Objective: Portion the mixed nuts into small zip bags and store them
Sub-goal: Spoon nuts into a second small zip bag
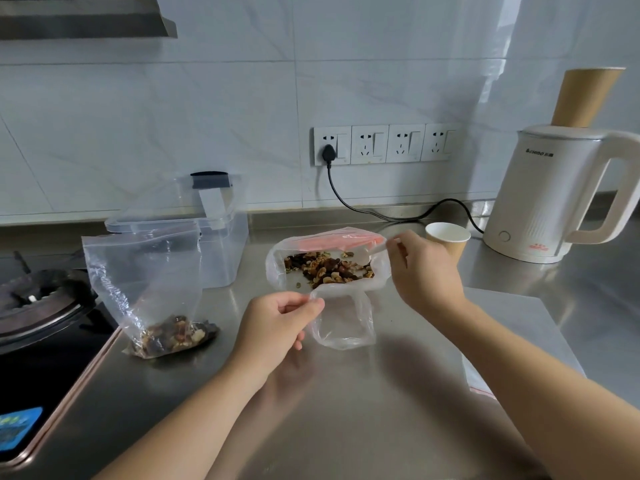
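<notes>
The mixed nuts (327, 266) lie in a big, limp open bag (277, 268) at frame centre — loose and likely to spill. The left hand (277, 320) pinches the flimsy rim of a small zip bag (346, 323) just below it; the right hand (420, 268) grips a white scoop (367, 256). A paper cup (446, 235) sits close behind the right hand — a filled bag (149, 292) and clear container (221, 244) stand left.

White marble-look wall tiles (173, 116) rise behind a steel counter (346, 393) bearing a socket strip (384, 144).
</notes>
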